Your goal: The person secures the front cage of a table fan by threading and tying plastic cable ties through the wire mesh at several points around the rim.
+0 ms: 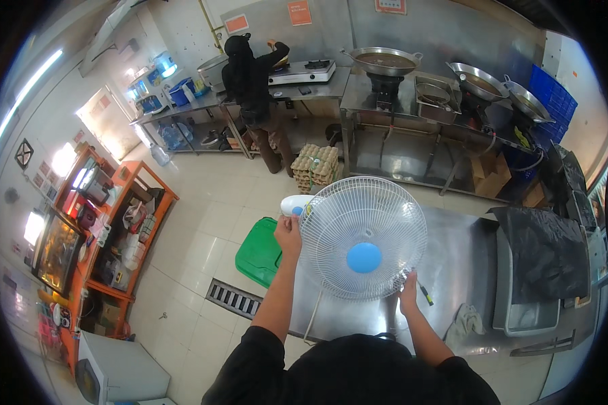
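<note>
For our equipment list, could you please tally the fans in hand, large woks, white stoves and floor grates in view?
Held fan: 1
Large woks: 3
White stove: 1
Floor grate: 1
Total: 6

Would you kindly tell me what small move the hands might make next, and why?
I'd probably brace the white fan guard with the right hand and run the left hand slightly along its rim: the right is at the lower-right edge, the left at the left edge, so one may steady it.
</note>
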Motion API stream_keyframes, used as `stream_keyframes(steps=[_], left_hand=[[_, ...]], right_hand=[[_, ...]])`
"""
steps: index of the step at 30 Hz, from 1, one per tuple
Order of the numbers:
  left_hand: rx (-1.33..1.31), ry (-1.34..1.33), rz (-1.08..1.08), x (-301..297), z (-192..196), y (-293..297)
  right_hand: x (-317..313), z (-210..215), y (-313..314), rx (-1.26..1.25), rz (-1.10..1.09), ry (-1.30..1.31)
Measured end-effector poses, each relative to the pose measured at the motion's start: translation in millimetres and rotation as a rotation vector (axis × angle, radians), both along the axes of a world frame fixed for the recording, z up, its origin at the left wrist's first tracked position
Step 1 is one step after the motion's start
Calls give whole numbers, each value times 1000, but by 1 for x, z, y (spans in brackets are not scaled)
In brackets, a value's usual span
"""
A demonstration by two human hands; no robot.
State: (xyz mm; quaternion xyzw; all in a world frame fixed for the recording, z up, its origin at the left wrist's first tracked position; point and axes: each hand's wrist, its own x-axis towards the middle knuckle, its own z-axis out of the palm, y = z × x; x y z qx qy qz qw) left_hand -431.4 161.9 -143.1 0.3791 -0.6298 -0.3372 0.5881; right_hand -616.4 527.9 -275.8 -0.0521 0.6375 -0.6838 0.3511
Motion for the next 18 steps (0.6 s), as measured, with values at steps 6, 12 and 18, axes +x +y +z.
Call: stream_keyframes(steps=[6, 12, 18], left_hand=[[2, -41, 29, 0, -2, -2], [13, 17, -11, 0, -1, 0], [17, -41, 17, -1, -2, -2]], right_hand=[[5, 7, -2, -46, -53, -27], [7, 17, -3, -59, -61, -16], [3, 8, 1, -33, 3, -9]])
